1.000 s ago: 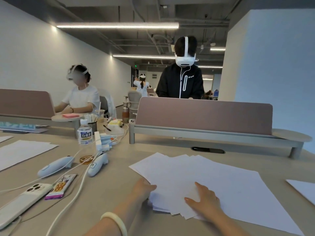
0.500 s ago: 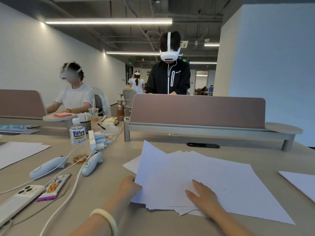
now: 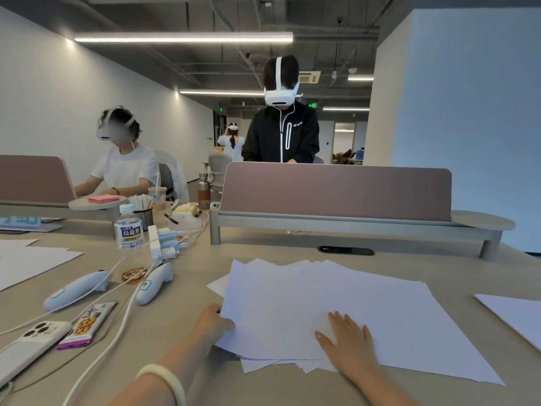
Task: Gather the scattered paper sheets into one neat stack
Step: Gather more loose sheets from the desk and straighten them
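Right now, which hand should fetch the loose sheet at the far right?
Right, probably. The right hand lies flat on the pile, on the side nearer the loose sheet. The left hand grips the pile's left edge, farthest from it, and can steady the pile.

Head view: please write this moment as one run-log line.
paper pile: fanned, unsquared; left hand: fingers under its left edge; right hand: flat on top; stray sheet: far right, apart
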`<state>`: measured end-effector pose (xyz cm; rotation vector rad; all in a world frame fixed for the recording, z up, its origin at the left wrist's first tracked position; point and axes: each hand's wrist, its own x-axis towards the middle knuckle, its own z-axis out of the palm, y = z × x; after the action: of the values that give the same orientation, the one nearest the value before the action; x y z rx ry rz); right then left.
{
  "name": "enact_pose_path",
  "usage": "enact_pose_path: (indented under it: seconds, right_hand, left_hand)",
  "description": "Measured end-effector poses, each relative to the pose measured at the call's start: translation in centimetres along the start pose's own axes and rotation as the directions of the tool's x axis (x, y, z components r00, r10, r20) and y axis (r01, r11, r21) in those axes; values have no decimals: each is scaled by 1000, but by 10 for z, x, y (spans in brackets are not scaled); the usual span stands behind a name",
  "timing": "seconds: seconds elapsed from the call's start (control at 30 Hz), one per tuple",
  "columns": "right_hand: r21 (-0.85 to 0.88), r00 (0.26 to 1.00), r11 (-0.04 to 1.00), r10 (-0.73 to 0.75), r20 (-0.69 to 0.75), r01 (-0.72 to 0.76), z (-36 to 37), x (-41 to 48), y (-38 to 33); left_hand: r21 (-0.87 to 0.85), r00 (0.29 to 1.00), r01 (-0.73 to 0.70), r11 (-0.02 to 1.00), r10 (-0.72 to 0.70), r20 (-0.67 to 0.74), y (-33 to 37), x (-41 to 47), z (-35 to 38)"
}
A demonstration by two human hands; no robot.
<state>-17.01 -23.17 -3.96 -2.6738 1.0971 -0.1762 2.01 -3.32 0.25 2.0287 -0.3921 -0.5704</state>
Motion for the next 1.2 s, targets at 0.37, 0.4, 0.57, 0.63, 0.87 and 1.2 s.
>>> enact_pose_path:
  seconds: [0.37,0.4,0.57,0.63,0.87,1.2]
  right_hand:
    - [36,997,998,-62,46,60,-7,-8,-4]
    - [49,998,997,-59,36,57,-7,-8,-4]
    - [169,998,986,21,-63,-10,-6,-4,-1]
    - [247,992,969,53,-112,-23,-2,1,3]
    - [703,935,708,201,-293,68,-14,-5,-1]
    - [905,977,398,199,71,-147,-33,10,-26]
  left_hand:
    - [-99,996,73,992,-77,-38,0,-2,-4]
    - [-59,996,67,996,-71,-60,-1,-2,-4]
    - [-131,994,-4,991,-10,-105,-11,-3,-9]
    - [-244,990,-24,969,-11,-143,-16,-5,-12]
    - [-457,983,-114,882,34,-179,-6,-19,-20]
    - [-403,986,-161,901,133,-96,-5,-21,-8]
